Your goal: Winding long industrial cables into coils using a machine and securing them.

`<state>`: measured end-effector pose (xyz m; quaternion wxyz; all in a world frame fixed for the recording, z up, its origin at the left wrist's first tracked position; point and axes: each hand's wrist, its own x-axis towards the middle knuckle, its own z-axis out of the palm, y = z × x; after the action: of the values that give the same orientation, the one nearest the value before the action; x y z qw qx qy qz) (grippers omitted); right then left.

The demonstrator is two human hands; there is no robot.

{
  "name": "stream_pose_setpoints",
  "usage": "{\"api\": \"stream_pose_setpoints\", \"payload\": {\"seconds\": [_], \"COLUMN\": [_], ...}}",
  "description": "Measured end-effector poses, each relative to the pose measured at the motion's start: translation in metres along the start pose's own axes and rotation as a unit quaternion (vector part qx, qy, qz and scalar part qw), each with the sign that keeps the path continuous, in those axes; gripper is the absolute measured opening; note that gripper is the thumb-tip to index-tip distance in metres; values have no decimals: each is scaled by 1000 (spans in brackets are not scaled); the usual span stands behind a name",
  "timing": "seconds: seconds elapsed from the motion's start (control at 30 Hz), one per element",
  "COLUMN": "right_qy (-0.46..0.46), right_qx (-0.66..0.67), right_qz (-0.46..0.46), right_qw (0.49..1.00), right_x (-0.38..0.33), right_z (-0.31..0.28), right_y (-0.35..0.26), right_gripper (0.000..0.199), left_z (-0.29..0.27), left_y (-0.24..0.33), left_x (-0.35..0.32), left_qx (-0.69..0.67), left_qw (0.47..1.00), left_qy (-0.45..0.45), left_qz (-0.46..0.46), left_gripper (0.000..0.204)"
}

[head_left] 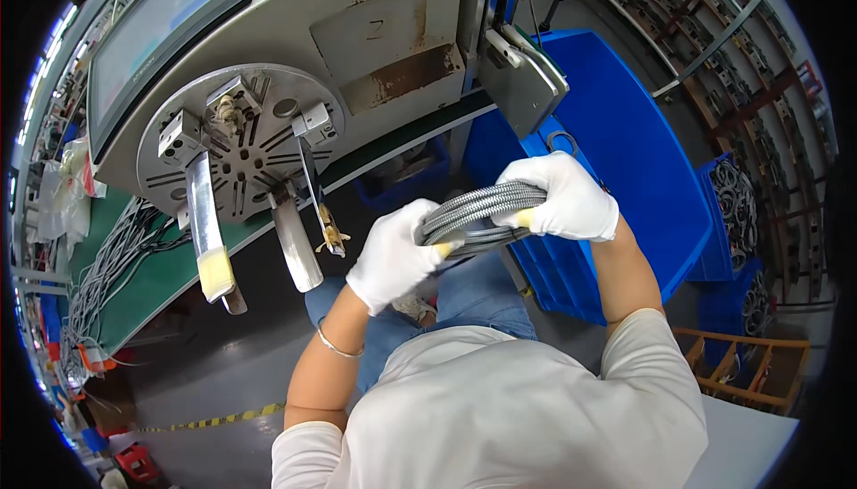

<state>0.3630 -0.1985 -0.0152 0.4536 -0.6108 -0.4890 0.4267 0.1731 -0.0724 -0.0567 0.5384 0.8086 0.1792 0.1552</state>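
Observation:
A coil of grey braided cable is held up in front of me between both gloved hands. My left hand grips its left side, with the fingers wrapped round the strands. On the coil's right side my right hand is closed, its thumb pressing from below. Both gloves are white with yellowish fingertips. To the left stands a round slotted metal disc on the machine. Metal arms jut from it toward me, one with a yellow-wrapped tip. The coil is apart from the disc and its arms.
Right of the coil stands a large blue bin. A screen tops the machine at upper left. Loose grey cables lie on the green bench. More coiled cables fill crates at far right, near a wooden divided tray.

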Motion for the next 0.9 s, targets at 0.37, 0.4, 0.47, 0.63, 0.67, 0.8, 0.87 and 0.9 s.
{"api": "stream_pose_setpoints", "payload": {"seconds": [0.37,0.4,0.47,0.63,0.67,0.8,0.87,0.9], "right_qy": [27,41,43,150,132,120,136,138], "right_qx": [-286,-234,-202,-345,-331,-277,-304,-304], "right_qz": [-94,-56,2,-187,-198,-172,-143,-144], "right_qw": [953,970,978,907,913,938,932,931], "right_x": [3,5,12,15,15,18,21,21], "right_z": [13,11,12,23,21,10,9,9], "right_y": [0,0,4,17,17,13,9,7], "right_gripper": [20,21,24,33,34,36,28,28], "left_z": [2,2,2,13,15,17,18,19], "left_y": [-4,-5,-4,-2,-2,-5,-5,-3], "left_x": [0,0,0,-2,-2,-1,-1,0], "left_qx": [-95,-121,-253,-271,-261,-257,-273,-265], "left_qw": [976,972,932,935,937,935,930,936], "left_qy": [-171,-187,-139,-141,-150,-173,-151,-145], "left_qz": [-100,-69,-218,-177,-178,-174,-193,-182], "left_gripper": [28,28,26,24,22,23,25,25]}}
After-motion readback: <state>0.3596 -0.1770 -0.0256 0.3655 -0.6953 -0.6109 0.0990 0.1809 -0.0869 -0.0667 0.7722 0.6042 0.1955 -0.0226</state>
